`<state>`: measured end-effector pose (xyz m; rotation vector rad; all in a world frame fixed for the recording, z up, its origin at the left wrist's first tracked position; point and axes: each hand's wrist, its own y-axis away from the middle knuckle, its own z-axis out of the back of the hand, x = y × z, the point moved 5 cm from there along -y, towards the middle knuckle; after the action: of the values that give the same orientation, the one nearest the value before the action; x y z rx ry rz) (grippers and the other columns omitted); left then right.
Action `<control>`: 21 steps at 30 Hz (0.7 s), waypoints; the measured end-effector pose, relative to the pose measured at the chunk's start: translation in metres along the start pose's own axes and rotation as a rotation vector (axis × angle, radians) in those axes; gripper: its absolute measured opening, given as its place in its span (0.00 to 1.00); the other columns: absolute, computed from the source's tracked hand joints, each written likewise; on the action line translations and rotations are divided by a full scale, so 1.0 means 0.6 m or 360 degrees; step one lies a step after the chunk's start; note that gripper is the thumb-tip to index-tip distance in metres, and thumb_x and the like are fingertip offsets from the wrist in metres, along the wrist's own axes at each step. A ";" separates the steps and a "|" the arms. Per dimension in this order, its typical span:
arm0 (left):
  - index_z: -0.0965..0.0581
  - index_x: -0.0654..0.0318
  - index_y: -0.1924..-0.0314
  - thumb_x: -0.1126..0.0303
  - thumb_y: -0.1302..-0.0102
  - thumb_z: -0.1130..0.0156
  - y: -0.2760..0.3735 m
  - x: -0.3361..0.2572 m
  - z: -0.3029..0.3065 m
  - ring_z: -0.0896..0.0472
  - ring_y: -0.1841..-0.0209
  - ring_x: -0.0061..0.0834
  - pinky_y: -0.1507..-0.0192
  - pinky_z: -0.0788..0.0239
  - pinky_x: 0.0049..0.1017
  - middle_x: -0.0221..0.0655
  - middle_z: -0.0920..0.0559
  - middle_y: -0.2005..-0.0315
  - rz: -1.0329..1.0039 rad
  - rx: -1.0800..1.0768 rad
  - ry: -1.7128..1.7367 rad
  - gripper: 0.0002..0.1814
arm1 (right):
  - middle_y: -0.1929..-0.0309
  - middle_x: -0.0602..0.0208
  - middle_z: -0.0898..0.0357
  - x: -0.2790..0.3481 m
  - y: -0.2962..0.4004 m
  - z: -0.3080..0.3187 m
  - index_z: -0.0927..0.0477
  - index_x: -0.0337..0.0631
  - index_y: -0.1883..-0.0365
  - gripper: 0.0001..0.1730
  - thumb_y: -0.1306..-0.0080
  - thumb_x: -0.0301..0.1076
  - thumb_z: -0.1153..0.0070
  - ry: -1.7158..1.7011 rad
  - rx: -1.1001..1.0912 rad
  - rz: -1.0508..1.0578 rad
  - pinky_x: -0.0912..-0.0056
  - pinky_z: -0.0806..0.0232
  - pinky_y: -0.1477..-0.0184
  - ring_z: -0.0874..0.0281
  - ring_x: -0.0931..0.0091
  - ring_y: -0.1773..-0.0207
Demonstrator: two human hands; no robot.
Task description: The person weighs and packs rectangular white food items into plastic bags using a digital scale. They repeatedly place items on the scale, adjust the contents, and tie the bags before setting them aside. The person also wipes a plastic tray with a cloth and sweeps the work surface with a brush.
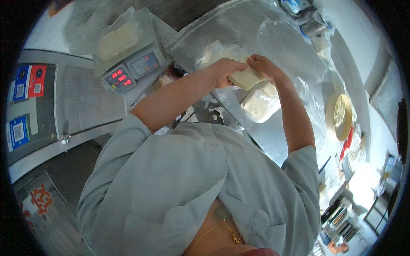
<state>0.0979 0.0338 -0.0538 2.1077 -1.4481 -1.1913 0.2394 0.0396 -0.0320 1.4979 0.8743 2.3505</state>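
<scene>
Both my hands hold a thick stack of pale dough sheets (pixel 246 78), which looks like wonton wrappers. My left hand (pixel 226 71) grips its left edge, thumb on top. At the far right corner, my right hand (pixel 263 66) has its fingers closed on the stack. Just beyond my left hand lies a clear plastic bag (pixel 221 51) with more pale sheets showing in it. Nearer my body, partly under the held stack, another pale pile in clear plastic (pixel 262 104) rests on the metal table (pixel 272 131).
To the left stands a digital scale (pixel 120 78) with lit red digits, a bagged pale dough piece (pixel 118 41) on its pan. Clear plastic sheeting (pixel 243 22) covers the table's far part. A round yellow container (pixel 345 118) sits at right. Far lower right, another person (pixel 338 248) is visible.
</scene>
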 end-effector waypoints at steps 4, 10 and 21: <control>0.31 0.66 0.47 0.68 0.38 0.41 -0.029 -0.012 0.089 0.23 0.52 0.35 0.51 0.27 0.36 0.39 0.24 0.53 -0.0223 -0.0419 -0.0224 0.20 | 0.58 0.60 0.23 -0.005 -0.124 -0.045 0.28 0.38 0.49 0.24 0.33 0.48 0.53 0.0565 0.0340 0.0207 0.63 0.36 0.51 0.27 0.68 0.56; 0.32 0.63 0.45 0.68 0.39 0.41 -0.063 -0.019 0.215 0.22 0.54 0.32 0.54 0.27 0.34 0.37 0.24 0.54 -0.0677 -0.0632 -0.0139 0.22 | 0.46 0.55 0.26 -0.020 -0.320 -0.117 0.28 0.39 0.46 0.25 0.35 0.47 0.52 0.1232 0.0162 0.0527 0.61 0.38 0.45 0.29 0.61 0.45; 0.23 0.62 0.54 0.62 0.40 0.44 0.075 -0.023 0.147 0.20 0.62 0.41 0.60 0.28 0.34 0.44 0.19 0.64 -0.1494 -0.0790 -0.2185 0.16 | 0.60 0.45 0.22 -0.020 -0.262 -0.078 0.21 0.34 0.65 0.17 0.36 0.41 0.52 0.1573 -0.0306 0.0969 0.51 0.37 0.48 0.26 0.56 0.50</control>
<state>-0.0001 0.0430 -0.0707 1.4613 -0.1050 -3.2582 0.1837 0.1423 -0.1475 0.4695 0.2963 3.5638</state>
